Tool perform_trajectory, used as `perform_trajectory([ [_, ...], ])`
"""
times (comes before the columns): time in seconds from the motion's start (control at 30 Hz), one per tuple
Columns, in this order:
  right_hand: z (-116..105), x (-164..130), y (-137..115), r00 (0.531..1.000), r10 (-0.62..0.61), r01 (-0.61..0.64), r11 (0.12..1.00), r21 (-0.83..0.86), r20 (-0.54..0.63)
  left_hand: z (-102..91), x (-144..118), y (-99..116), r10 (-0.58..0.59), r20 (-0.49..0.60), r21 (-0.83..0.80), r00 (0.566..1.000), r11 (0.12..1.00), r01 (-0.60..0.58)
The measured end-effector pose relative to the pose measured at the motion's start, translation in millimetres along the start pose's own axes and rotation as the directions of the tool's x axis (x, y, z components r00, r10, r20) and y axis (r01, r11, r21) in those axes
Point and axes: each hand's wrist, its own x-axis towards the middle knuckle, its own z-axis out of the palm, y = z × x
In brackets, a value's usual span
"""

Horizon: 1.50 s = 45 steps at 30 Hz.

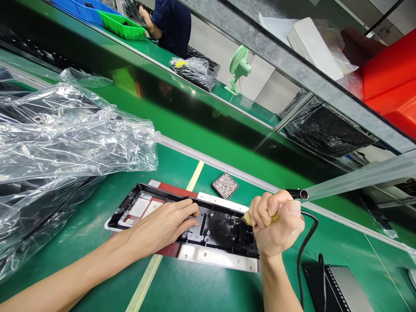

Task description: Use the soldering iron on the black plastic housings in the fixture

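A long black plastic housing [224, 232] lies in a white and red fixture [214, 256] on the green bench. My left hand [165, 223] rests flat on the housing's left half, fingers spread and pressing it down. My right hand [276, 223] is fisted around a soldering iron [245, 219] with a yellowish grip. Its metal tip points left and touches the inside of the housing. A black cable [303, 249] runs from the iron down to the right.
Large clear plastic bags [65, 138] holding black parts fill the left. A small black tray of tiny parts [225, 185] sits behind the fixture. A grey box [338, 288] is at lower right. A translucent tube [357, 177] crosses right. Another person [170, 21] works at the far bench beside a green fan [238, 67].
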Motion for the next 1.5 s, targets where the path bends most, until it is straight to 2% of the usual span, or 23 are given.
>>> perform_trajectory([
  [0.5,-5.9,1.6,1.1,1.0,-0.013,0.013,1.0,-0.007,0.019,1.1,0.4,-0.3,0.01,-0.011,0.02,1.0,1.0,-0.01],
  [0.73,-9.5,3.1,-1.8,0.997,0.014,-0.013,1.0,-0.012,0.072,3.3,0.6,-3.1,0.033,-0.054,-0.001,0.998,0.999,-0.033],
  [0.93,-15.0,6.3,-6.5,0.979,0.089,-0.091,0.996,0.003,0.183,3.0,1.3,-2.9,0.022,-0.034,-0.004,0.999,1.0,-0.022],
  [1.07,-25.0,12.5,-10.6,0.935,0.158,-0.179,0.983,0.037,0.318,1.9,1.0,-1.6,0.003,-0.01,-0.012,1.0,1.0,-0.003],
  [1.23,-34.3,18.6,-13.6,0.879,0.166,-0.208,0.977,0.045,0.447,1.1,0.7,-0.4,0.014,-0.024,-0.015,1.0,1.0,-0.015],
  [1.5,-35.0,19.8,-13.6,0.895,0.151,-0.159,0.987,-0.018,0.42,2.0,1.1,-1.7,0.002,-0.005,-0.004,1.0,1.0,-0.002],
])
